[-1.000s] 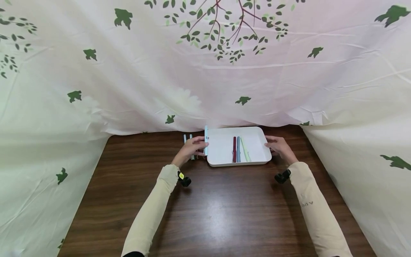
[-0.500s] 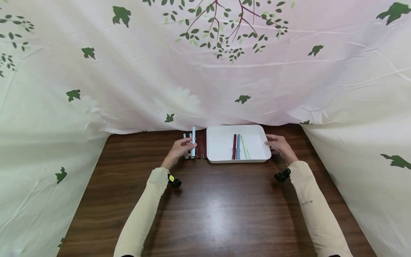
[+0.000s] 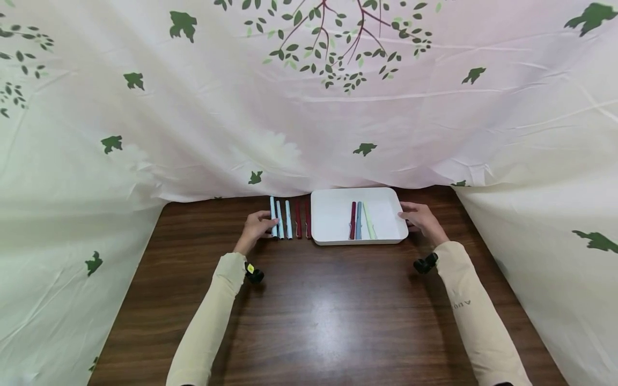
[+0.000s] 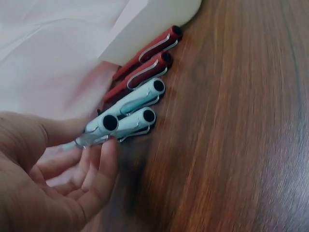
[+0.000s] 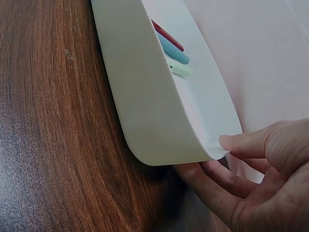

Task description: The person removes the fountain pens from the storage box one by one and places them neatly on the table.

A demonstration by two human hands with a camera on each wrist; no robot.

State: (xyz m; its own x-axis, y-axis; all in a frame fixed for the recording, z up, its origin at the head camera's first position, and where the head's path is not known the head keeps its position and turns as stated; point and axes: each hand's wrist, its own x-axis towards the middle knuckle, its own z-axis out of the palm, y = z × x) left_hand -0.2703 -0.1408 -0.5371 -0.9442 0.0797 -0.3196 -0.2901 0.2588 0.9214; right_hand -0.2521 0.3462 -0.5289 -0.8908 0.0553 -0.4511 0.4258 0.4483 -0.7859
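My left hand (image 3: 255,228) pinches a light blue pen (image 4: 102,126) at the left end of a row, between thumb and fingers. In the left wrist view this pen stands over its neighbour, its black-tipped end towards the camera. Two more light blue pens (image 3: 288,220) and two dark red pens (image 3: 298,220) lie side by side, up to the left side of a white tray (image 3: 330,217). With thumb over the rim and fingers low on the outside, my right hand (image 3: 421,221) holds the tray's right end. Inside the tray lie a dark red pen (image 3: 352,221), a blue pen (image 3: 359,221) and a slanted pale green pen (image 3: 369,221).
Everything rests on a dark wooden table (image 3: 323,305), close to its back edge. A pale curtain (image 3: 314,134) with leaf prints hangs directly behind the tray and around both sides.
My left hand has carried the light blue pen leftwards from the tray's left rim, over the row, to its left end. The dark red pens came into view. My right hand stays at the tray.
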